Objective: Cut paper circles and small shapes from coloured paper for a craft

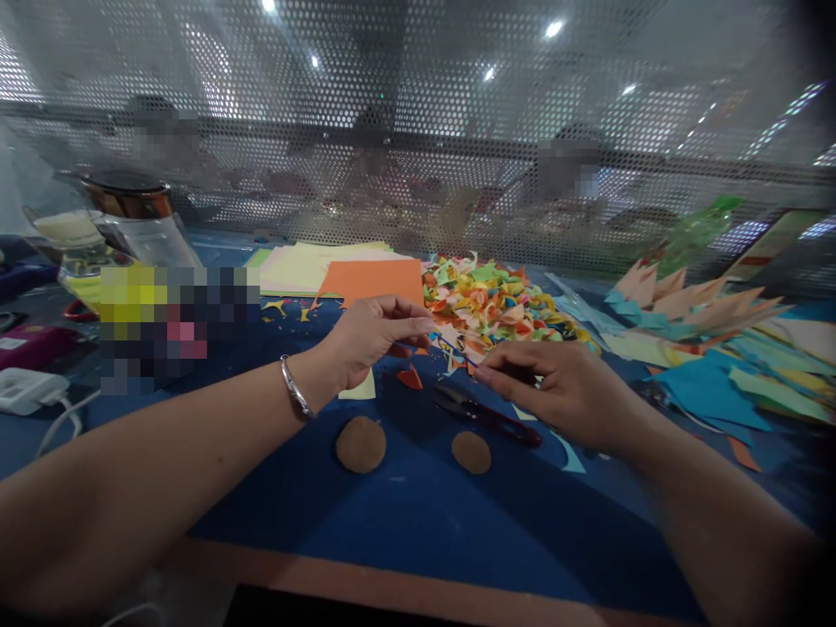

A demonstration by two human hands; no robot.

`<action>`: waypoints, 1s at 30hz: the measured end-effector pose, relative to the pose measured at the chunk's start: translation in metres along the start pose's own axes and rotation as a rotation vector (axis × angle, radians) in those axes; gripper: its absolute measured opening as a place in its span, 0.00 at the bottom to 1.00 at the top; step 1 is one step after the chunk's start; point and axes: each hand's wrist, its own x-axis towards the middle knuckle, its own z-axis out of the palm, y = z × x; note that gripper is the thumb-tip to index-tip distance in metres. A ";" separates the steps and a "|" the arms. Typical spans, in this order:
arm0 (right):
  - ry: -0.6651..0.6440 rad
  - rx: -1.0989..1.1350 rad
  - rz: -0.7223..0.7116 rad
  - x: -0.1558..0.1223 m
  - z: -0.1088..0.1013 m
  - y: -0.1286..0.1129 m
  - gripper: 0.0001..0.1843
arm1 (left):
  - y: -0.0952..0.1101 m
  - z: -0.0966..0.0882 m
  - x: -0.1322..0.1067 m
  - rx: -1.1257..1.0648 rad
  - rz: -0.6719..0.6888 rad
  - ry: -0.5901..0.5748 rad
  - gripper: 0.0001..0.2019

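My left hand, with a silver bangle at the wrist, is closed in a pinch over the middle of the table. Facing it, my right hand pinches too, thumb against forefinger. Between the two sets of fingertips runs a thin dark-blue strand; its material is too small to tell. Under the right hand lie dark-red-handled snips, blades toward the left. Nearer me rest two round brown discs, the left one larger. A small red-orange paper piece lies below the left fingertips.
An orange paper sheet overlaps pale sheets at the back. Beside it spreads a heap of cut paper scraps. Folded paper points and blue paper are at right. A lidded jug and white charger stand left. Perforated metal rises behind.
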 end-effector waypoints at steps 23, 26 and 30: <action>-0.045 0.029 0.019 0.001 0.000 -0.002 0.18 | -0.002 0.005 -0.002 -0.100 0.029 -0.057 0.11; -0.031 0.041 0.026 0.001 0.000 -0.001 0.19 | -0.004 0.006 -0.002 -0.115 0.056 -0.050 0.14; -0.014 0.043 0.039 0.001 0.000 -0.002 0.20 | -0.005 0.008 -0.003 -0.115 0.062 -0.008 0.16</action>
